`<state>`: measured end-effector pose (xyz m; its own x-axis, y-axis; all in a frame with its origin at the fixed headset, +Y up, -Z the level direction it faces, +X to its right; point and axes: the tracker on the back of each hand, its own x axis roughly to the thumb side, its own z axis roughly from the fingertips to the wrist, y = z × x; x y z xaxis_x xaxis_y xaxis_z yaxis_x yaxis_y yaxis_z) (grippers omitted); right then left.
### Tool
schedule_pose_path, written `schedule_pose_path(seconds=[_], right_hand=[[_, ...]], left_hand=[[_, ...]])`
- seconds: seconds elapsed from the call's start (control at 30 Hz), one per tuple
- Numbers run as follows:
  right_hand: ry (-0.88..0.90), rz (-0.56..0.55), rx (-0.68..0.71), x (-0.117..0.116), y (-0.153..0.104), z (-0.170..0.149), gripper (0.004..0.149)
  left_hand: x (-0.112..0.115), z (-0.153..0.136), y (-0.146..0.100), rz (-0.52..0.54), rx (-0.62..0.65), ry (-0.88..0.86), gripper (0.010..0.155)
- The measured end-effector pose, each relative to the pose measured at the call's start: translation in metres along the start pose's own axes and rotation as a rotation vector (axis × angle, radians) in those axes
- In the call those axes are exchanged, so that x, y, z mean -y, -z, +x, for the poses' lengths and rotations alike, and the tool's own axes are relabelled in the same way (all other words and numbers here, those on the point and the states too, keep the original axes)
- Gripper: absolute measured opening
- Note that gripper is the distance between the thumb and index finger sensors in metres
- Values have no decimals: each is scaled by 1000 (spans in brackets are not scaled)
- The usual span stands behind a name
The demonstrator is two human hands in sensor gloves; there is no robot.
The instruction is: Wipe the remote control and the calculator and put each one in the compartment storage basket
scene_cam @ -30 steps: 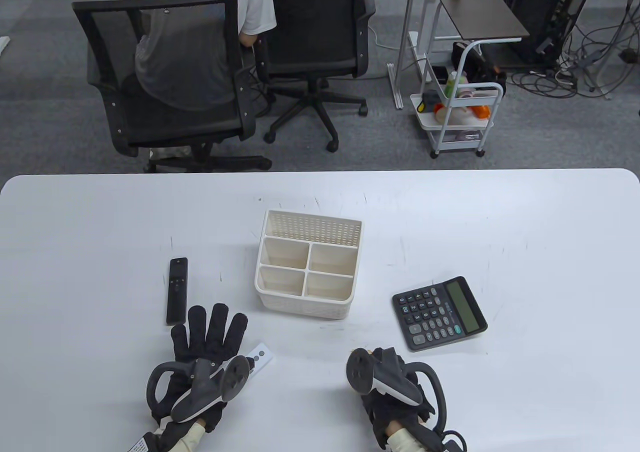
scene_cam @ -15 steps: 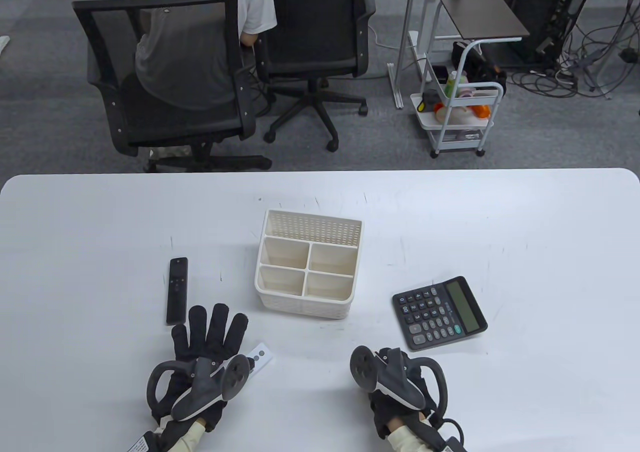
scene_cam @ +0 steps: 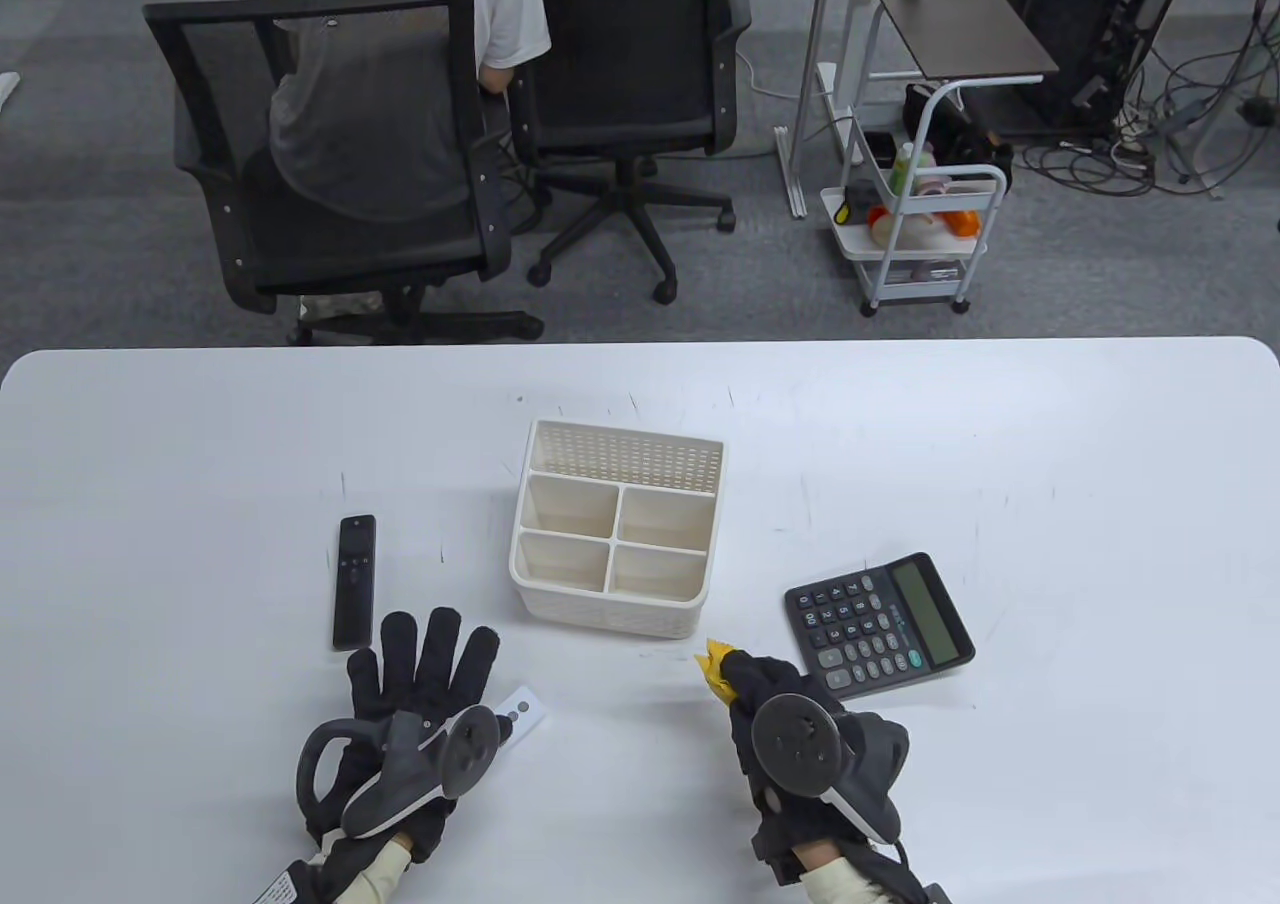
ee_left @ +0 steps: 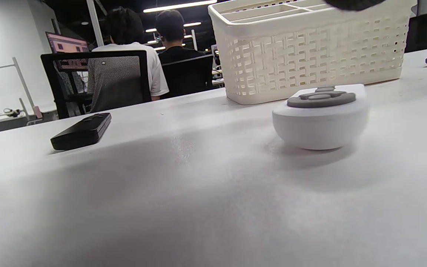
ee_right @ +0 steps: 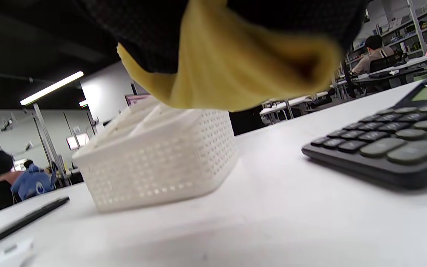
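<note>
A black remote control lies left of the white compartment basket. A black calculator lies to the basket's right. My left hand lies flat on the table with fingers spread, just below the remote and partly over a small white remote. My right hand grips a yellow cloth, close to the calculator's near left corner.
The white table's far edge faces office chairs, with a seated person behind one. A white trolley stands on the floor beyond. All of the basket's compartments that show hold nothing.
My right hand has moved up and to the right toward the calculator, and the yellow cloth now shows at its fingertips. The left hand has barely shifted.
</note>
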<state>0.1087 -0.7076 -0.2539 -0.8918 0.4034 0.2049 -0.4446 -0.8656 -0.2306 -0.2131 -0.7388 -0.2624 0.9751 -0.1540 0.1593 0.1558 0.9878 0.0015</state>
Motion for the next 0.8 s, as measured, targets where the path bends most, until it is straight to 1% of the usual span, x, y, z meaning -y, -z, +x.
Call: schedule_pose_path(seconds=[0.17, 0.33, 0.5, 0.67, 0.8], right_hand=[[108, -116, 17, 10, -3, -3, 43], [253, -197, 65, 16, -6, -5, 44], [404, -196, 98, 16, -9, -2, 44], [419, -189, 130, 15, -11, 3, 44], [433, -174, 153, 13, -11, 5, 44]], left_hand=[[1, 1, 0, -9, 11, -10, 76], [3, 3, 1, -36, 23, -19, 76], [3, 5, 2, -69, 38, -100, 75], [2, 10, 8, -105, 39, -164, 77], [7, 17, 12, -148, 33, -124, 76]])
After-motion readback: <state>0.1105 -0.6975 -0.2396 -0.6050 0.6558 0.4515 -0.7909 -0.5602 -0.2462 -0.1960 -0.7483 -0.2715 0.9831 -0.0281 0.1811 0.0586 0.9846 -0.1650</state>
